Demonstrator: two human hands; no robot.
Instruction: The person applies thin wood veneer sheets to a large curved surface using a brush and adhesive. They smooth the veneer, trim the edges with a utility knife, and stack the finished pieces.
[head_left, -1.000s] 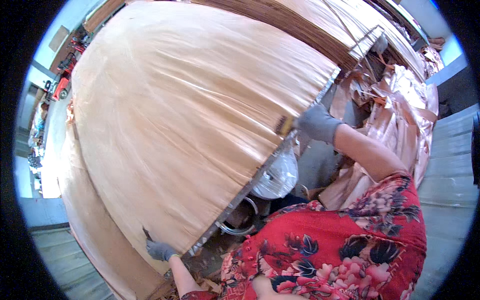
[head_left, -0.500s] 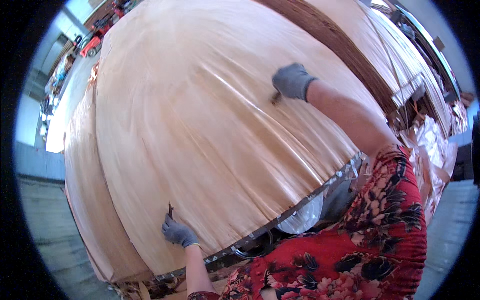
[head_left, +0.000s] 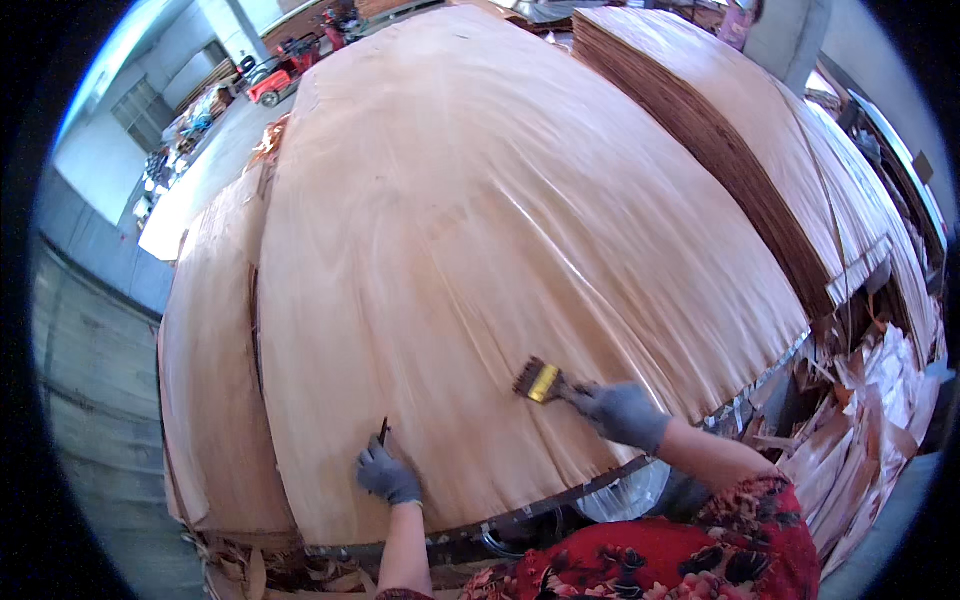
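A broad, pale brown wood veneer sheet [head_left: 400, 190] spreads in front of me, with long wrinkles running through its middle toward the near edge. Gripped by its handle in my right hand [head_left: 628, 416] is a flat brush [head_left: 545, 382] with dark bristles and a yellow band. The brush is over the sheet's near part, right of the middle. My left hand [head_left: 390, 474], in a grey glove like the right, is closed around a slim dark tool [head_left: 383, 431] whose end sticks out past the fingers. That hand rests low on the sheet, near its front edge; the tool's kind is unclear.
A tall stack of veneer [head_left: 690, 100] stands along the right side. Torn veneer scraps [head_left: 865, 415] pile up at the near right. On the left lies a narrower veneer strip [head_left: 212, 400]. Below the front edge hangs clear plastic [head_left: 630, 492]. A red vehicle [head_left: 270, 88] is far left.
My right hand has come back toward me with the brush, from the sheet's far right to its near part. My left hand still holds the slim tool near the front edge. The view has shifted.
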